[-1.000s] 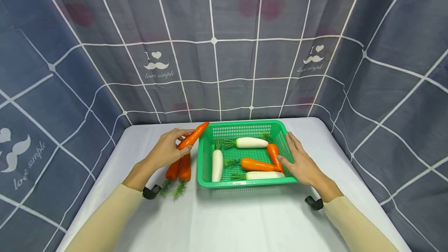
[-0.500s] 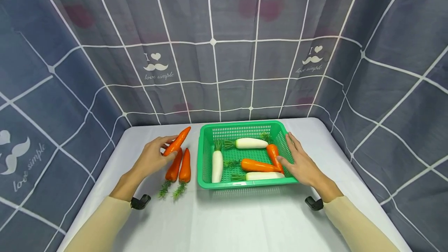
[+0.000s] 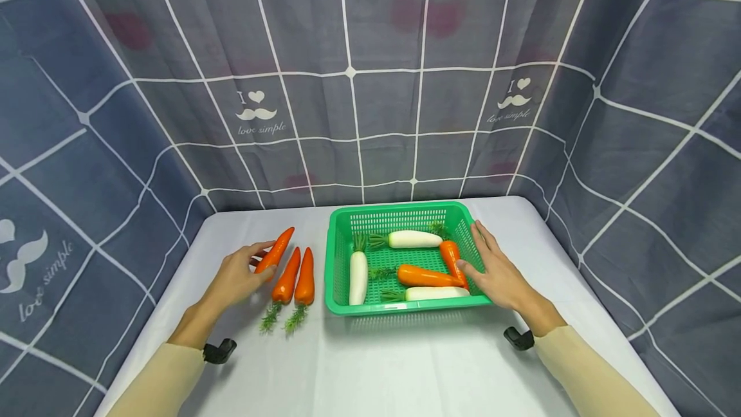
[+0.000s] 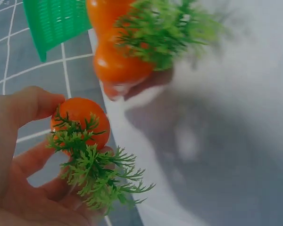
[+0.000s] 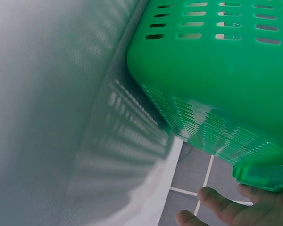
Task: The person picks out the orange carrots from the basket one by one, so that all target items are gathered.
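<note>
My left hand point(image 3: 236, 278) holds an orange carrot point(image 3: 275, 252), thumb on the near side and fingers round the far side, its tip pointing up and right. In the left wrist view its round top point(image 4: 82, 120) and green fronds hang toward the camera. Just right of it, two more carrots point(image 3: 305, 283) lie side by side on the white cloth, leaves toward me. My right hand point(image 3: 502, 278) rests on the right rim of a green plastic basket point(image 3: 399, 206), fingers extended along the outside and thumb over the edge.
Inside the basket lie three white radishes point(image 3: 359, 278) with green tops and two carrots point(image 3: 425, 276). A dark checked curtain point(image 3: 382, 108) encloses the table at the back and both sides. White cloth point(image 3: 370, 365) covers the table.
My left hand has moved left and toward me with the carrot, from beside the basket's left rim to left of the two lying carrots. The right hand has stayed on the basket.
</note>
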### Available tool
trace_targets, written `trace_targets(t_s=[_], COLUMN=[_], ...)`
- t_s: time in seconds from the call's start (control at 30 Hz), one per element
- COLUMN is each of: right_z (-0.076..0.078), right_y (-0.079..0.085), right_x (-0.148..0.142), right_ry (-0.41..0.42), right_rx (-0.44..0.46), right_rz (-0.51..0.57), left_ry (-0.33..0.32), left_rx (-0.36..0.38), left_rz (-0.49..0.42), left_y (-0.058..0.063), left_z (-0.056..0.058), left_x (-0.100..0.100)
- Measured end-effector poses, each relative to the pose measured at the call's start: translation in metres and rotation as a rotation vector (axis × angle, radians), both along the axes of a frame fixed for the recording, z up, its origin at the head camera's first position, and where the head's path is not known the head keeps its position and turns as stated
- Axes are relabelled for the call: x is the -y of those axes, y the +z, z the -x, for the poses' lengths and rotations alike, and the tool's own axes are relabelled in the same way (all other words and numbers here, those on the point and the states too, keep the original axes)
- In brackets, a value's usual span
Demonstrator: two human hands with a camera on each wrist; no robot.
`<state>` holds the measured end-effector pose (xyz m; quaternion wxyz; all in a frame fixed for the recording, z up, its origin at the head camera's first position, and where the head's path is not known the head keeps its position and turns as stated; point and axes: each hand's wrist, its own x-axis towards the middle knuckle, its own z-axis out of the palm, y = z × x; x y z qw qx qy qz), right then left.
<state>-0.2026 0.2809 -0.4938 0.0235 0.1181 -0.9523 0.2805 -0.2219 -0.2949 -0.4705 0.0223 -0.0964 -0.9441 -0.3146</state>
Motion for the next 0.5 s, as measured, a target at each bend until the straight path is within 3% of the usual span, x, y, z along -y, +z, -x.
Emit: trace_targets(t_s=[0.23, 0.5], right_z=[-0.001, -0.001], right_y=[0.000, 0.001], right_x=[0.001, 0.001], right_ry=[0.003, 0.004], right_rx=[0.000, -0.005], right_rz=[0.011, 0.004], left_ry=[0.027, 0.031], left_rx=[0.059, 0.099], left_rz=[0.017, 0.021], left_y=[-0.014, -0.020], left_z=[-0.003, -0.005], left_x=[0.010, 0.012])
